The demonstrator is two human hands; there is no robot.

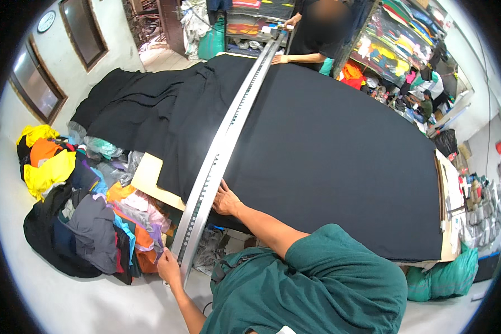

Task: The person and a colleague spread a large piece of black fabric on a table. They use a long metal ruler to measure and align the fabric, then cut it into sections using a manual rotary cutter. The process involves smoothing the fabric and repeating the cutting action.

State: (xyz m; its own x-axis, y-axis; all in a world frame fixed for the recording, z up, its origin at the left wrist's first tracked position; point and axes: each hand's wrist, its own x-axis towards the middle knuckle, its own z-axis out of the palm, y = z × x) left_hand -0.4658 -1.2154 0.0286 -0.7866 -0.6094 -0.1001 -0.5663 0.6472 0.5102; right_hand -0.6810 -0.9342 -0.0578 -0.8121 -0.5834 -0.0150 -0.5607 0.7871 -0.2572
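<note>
A long silver metal rail (220, 153) with a row of dark holes lies across the wide black fabric (339, 156), running from my side to the far edge. At its near end, my left hand (169, 267) is closed at the rail's left edge; its fingertips are partly hidden. My right hand (226, 200) lies on the fabric with fingers stretched out, against the rail's right side. Left of the rail the fabric is wrinkled; to the right it lies smooth. Across the table a co-worker's hand (280, 59) rests by the rail, the other at a small device (274, 30) on its far end.
Piled clothes and cloth scraps (94, 228) stand close by my left. A pale board edge (148, 172) shows under the fabric. Crowded shelves (392, 42) stand at the far right, with green sacks (445, 275) at the near right corner. Another person (426, 106) sits farther back.
</note>
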